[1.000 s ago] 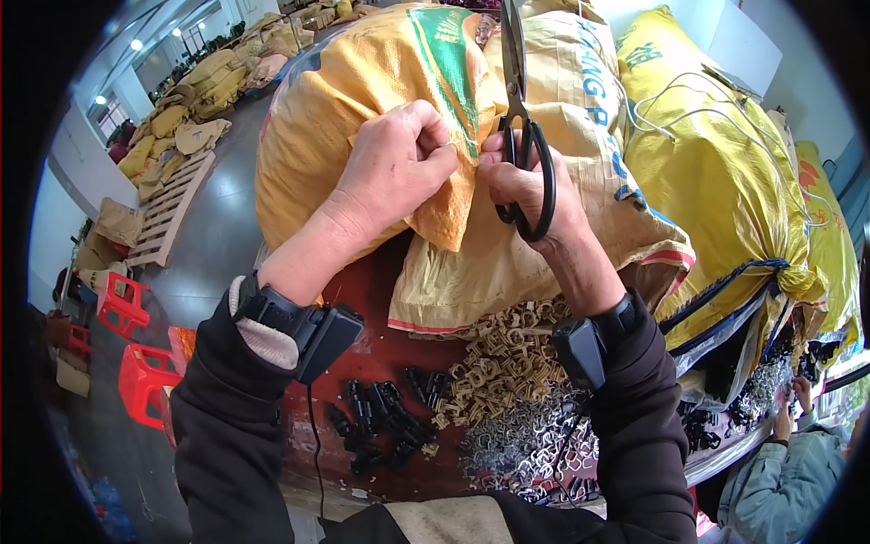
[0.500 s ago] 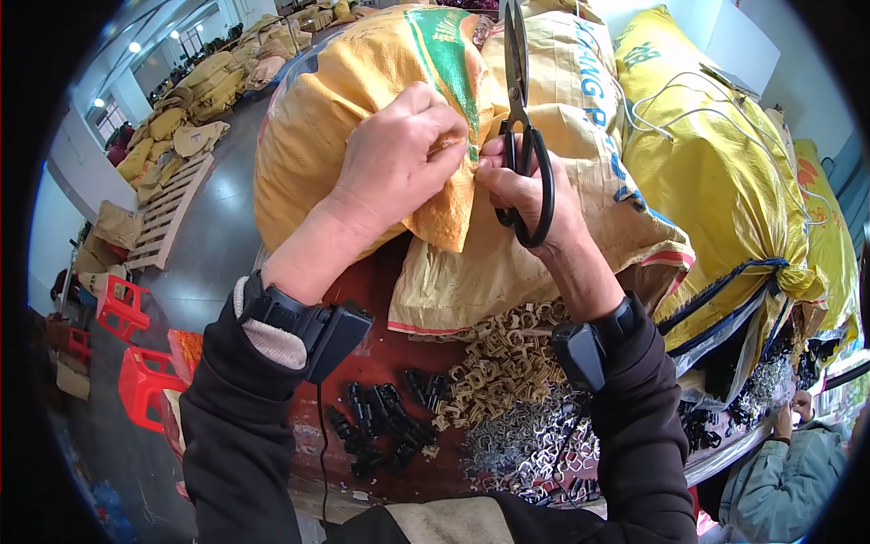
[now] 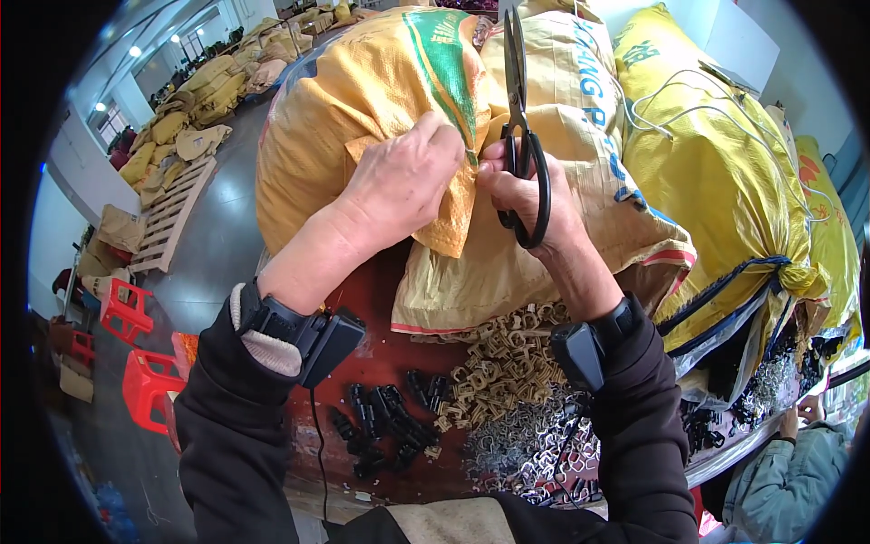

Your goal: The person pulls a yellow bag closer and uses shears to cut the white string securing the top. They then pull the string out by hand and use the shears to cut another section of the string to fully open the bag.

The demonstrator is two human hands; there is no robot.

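Note:
A big yellow woven sack (image 3: 362, 100) with a green stripe lies on the red table (image 3: 372, 299) in front of me. My left hand (image 3: 399, 181) pinches a folded edge of the sack's mouth. My right hand (image 3: 526, 195) grips the same edge from the other side, and black-handled scissors (image 3: 518, 118) hang on its fingers, blades pointing up and closed. Both wrists carry black strapped devices.
Black plastic clips (image 3: 381, 422), beige clips (image 3: 494, 363) and small metal parts (image 3: 535, 444) lie on the table near me. More yellow sacks (image 3: 725, 154) stand to the right. Red stools (image 3: 122, 313), a wooden pallet (image 3: 177, 213) and piled sacks are at left. Another person's sleeve (image 3: 779, 467) shows lower right.
My left hand has shifted slightly up and right along the sack's folded edge. The scissors and right hand stay almost where they were.

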